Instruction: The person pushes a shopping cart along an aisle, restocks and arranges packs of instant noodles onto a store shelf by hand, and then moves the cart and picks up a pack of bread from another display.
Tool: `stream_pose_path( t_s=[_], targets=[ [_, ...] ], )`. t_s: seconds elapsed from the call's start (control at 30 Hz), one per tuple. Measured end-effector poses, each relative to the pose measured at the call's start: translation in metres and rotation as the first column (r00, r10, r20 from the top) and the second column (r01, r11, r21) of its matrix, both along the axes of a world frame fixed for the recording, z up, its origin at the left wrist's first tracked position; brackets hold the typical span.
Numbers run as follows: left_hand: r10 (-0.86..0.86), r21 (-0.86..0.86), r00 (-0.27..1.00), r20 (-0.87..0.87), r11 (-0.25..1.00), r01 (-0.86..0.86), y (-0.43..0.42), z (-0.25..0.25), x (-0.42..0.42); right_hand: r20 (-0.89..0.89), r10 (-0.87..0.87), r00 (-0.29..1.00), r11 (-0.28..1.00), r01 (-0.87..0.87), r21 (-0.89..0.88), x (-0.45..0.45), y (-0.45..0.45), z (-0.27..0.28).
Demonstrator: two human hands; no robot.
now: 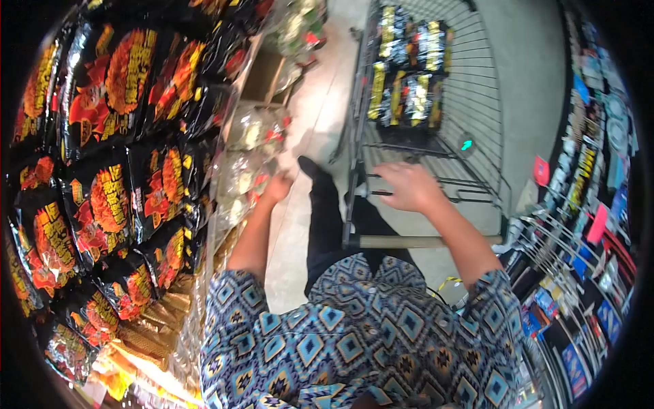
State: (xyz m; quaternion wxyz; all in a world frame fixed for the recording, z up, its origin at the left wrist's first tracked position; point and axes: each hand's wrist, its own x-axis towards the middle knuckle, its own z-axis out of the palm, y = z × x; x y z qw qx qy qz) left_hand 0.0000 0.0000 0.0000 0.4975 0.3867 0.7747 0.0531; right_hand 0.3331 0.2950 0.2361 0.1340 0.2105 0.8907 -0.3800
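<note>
My right hand (410,187) is over the near end of a wire shopping cart (494,88), its fingers stretched out to the left and holding nothing that I can see. Black and yellow shiny packets (409,95) lie in two groups toward the cart's far left side. My left hand (277,189) hangs beside the shelf edge, close to clear plastic packs (242,167) with red and whitish contents. It looks small and blurred, and its fingers are partly hidden, so I cannot tell whether they are curled around anything.
Black snack-like bags (102,198) with orange and yellow print fill the shelves on the left. The cart's pale handle bar (429,241) crosses before my body. A rack of mixed packaged goods (579,273) curves along the right. Grey floor (538,48) lies beyond the cart.
</note>
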Motion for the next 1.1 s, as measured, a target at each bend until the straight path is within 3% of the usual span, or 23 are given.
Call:
stream_pose_path(
  t_s=[0.03, 0.07, 0.1, 0.13, 0.2, 0.27, 0.3, 0.33, 0.37, 0.4, 0.53, 0.57, 0.63, 0.73, 0.8, 0.87, 0.9, 0.97, 1.0, 1.1],
  targets=[
    [-0.096, -0.135, 0.987, -0.130, 0.988, 0.079, -0.023, 0.004, -0.006, -0.031, -0.013, 0.999, 1.000, 0.013, 0.014, -0.012, -0.005, -0.011],
    [-0.039, -0.175, 0.993, -0.108, 0.984, 0.020, -0.049, 0.006, -0.017, -0.072, -0.013, 0.997, 1.000, 0.014, 0.009, -0.023, -0.010, -0.024],
    [-0.044, -0.116, 0.997, -0.060, 0.993, 0.037, -0.039, -0.006, 0.042, -0.029, -0.019, 0.999, 0.997, 0.022, 0.079, 0.027, 0.016, 0.025],
    [-0.056, -0.152, 0.995, -0.083, 0.987, 0.043, -0.070, -0.005, 0.034, -0.017, -0.021, 1.000, 0.998, 0.022, 0.060, 0.023, 0.012, 0.027],
    [0.260, -0.239, 0.960, -0.100, 0.931, -0.277, -0.098, 0.044, 0.027, -0.038, -0.016, 0.999, 0.998, 0.018, 0.053, 0.017, 0.004, 0.026],
    [0.600, -0.155, 0.792, 0.112, 0.798, -0.582, -0.123, 0.064, 0.026, -0.064, -0.049, 0.997, 0.995, 0.054, 0.086, 0.018, -0.001, 0.024],
    [0.639, -0.028, 0.720, 0.270, 0.753, -0.658, -0.125, 0.086, 0.028, -0.094, -0.038, 0.995, 0.993, 0.048, 0.111, 0.018, -0.005, 0.023],
    [0.688, -0.059, 0.628, 0.365, 0.690, -0.721, -0.129, 0.095, 0.028, -0.073, -0.033, 0.997, 0.985, 0.045, 0.169, 0.019, -0.007, 0.025],
    [0.748, -0.151, 0.559, 0.357, 0.637, -0.756, -0.138, 0.090, 0.020, -0.062, -0.032, 0.998, 0.972, 0.046, 0.232, 0.017, -0.007, 0.027],
    [0.737, -0.010, 0.597, 0.315, 0.632, -0.775, -0.148, 0.090, 0.024, -0.041, -0.028, 0.999, 0.970, 0.038, 0.242, 0.015, -0.009, 0.031],
    [0.703, 0.040, 0.692, 0.164, 0.696, -0.717, -0.147, 0.122, 0.032, -0.006, 0.047, 0.999, 0.965, -0.044, 0.259, 0.013, -0.015, 0.032],
    [0.748, 0.009, 0.655, 0.105, 0.658, -0.753, -0.134, 0.142, 0.040, 0.009, 0.076, 0.997, 0.963, -0.076, 0.257, 0.011, -0.014, 0.031],
    [0.704, 0.053, 0.703, 0.106, 0.702, -0.711, -0.132, 0.155, 0.046, -0.010, 0.052, 0.999, 0.987, -0.050, 0.150, 0.007, -0.011, 0.013],
    [0.660, 0.044, 0.749, 0.059, 0.747, -0.663, -0.131, 0.166, 0.063, 0.046, 0.144, 0.989, 0.981, -0.148, 0.122, -0.002, -0.010, 0.005],
    [0.720, 0.058, 0.691, 0.062, 0.688, -0.723, -0.131, 0.183, 0.081, 0.051, 0.179, 0.983, 0.973, -0.184, 0.137, -0.005, -0.014, 0.004],
    [0.743, 0.069, 0.666, 0.068, 0.662, -0.746, -0.130, 0.197, 0.091, 0.042, 0.138, 0.989, 0.980, -0.143, 0.140, -0.009, -0.016, 0.011],
    [0.722, 0.072, 0.692, 0.007, 0.690, -0.720, -0.133, 0.191, 0.088, 0.034, 0.185, 0.982, 0.970, -0.188, 0.153, -0.016, -0.016, 0.016],
    [0.602, 0.031, 0.791, -0.110, 0.798, -0.602, -0.150, 0.172, 0.079, 0.038, 0.057, 0.998, 0.990, -0.062, 0.125, -0.025, -0.020, 0.030],
    [0.555, 0.134, 0.814, -0.170, 0.831, -0.539, -0.159, 0.162, 0.083, 0.067, 0.040, 0.997, 0.991, -0.048, 0.125, -0.029, -0.021, 0.033],
    [0.584, 0.140, 0.789, -0.189, 0.812, -0.567, -0.160, 0.186, 0.089, -0.006, 0.008, 1.000, 0.988, -0.007, 0.156, -0.038, -0.025, 0.031]
  ],
)
